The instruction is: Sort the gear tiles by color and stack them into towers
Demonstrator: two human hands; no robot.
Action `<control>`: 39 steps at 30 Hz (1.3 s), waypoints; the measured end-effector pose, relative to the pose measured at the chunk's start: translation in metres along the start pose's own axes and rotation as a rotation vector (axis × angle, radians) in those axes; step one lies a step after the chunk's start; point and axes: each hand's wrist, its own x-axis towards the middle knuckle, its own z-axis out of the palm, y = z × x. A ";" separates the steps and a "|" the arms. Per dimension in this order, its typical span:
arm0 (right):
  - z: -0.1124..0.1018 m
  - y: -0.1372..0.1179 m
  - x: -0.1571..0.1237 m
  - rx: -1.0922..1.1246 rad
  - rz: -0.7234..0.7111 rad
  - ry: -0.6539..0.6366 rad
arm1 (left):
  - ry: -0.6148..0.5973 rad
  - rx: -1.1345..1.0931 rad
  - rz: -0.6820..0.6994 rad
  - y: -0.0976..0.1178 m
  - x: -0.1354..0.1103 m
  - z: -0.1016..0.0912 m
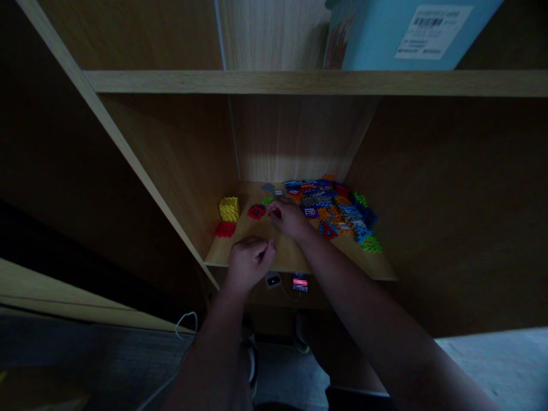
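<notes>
My left hand rests near the front edge of a wooden shelf board, fingers curled into a loose fist; nothing shows in it. My right hand reaches further in and is closed on a small red piece. A flat red tile lies just left of that hand, with a green piece behind it. A yellow cube of joined tiles stands at the left, a red tile in front of it. A heap of several coloured interlocking tiles fills the right side.
The shelf compartment has wooden side walls and a back panel. A shelf above carries a blue box with a white label. Below the board's front edge hang two small devices, one with a lit screen, and a white cable.
</notes>
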 end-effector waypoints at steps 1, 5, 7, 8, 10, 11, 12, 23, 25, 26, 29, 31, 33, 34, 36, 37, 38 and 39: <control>0.001 -0.002 -0.001 -0.023 -0.047 -0.003 | -0.004 -0.001 0.001 0.000 0.000 0.000; 0.004 -0.009 -0.003 -0.071 -0.152 -0.063 | -0.011 0.013 -0.001 0.002 0.002 -0.001; 0.005 -0.010 -0.003 -0.074 -0.142 -0.082 | -0.010 0.013 0.000 0.002 0.001 -0.001; 0.004 -0.010 -0.003 -0.068 -0.139 -0.086 | -0.009 0.011 0.000 0.002 0.001 -0.001; 0.004 -0.010 -0.003 -0.049 -0.146 -0.097 | -0.006 0.011 0.001 0.001 0.001 -0.001; 0.003 -0.010 -0.003 -0.040 -0.149 -0.104 | -0.003 0.013 0.005 0.001 0.001 -0.001; 0.003 -0.010 -0.003 -0.032 -0.147 -0.110 | 0.002 0.014 0.010 0.001 0.001 -0.001; 0.003 -0.010 0.001 0.032 0.005 -0.029 | -0.004 0.023 0.020 0.001 0.002 0.000; 0.002 -0.007 0.003 0.017 0.034 -0.008 | -0.004 0.013 0.014 0.001 0.001 0.000; 0.002 -0.006 0.004 0.007 0.044 0.008 | -0.005 0.009 0.010 0.001 0.001 0.000; -0.001 -0.004 0.006 -0.013 0.069 0.089 | -0.006 0.006 -0.011 0.002 0.001 0.000; -0.005 -0.005 0.006 0.012 0.082 0.161 | 0.001 -0.005 -0.067 0.002 0.002 0.000; -0.009 -0.006 0.004 0.094 0.094 0.213 | 0.032 -0.047 -0.177 0.001 0.004 -0.001; -0.010 -0.008 0.003 0.155 0.100 0.223 | 0.060 -0.071 -0.242 -0.001 0.005 -0.001; -0.010 -0.011 0.001 0.310 0.109 0.206 | 0.131 -0.112 -0.358 -0.006 0.008 -0.001; -0.010 -0.013 0.000 0.404 0.111 0.174 | 0.161 -0.123 -0.404 -0.009 0.010 -0.002; -0.008 -0.015 -0.001 0.506 0.114 0.122 | 0.180 -0.131 -0.444 -0.013 0.011 -0.003; -0.007 -0.018 -0.002 0.607 0.122 0.049 | 0.190 -0.136 -0.479 -0.016 0.012 -0.004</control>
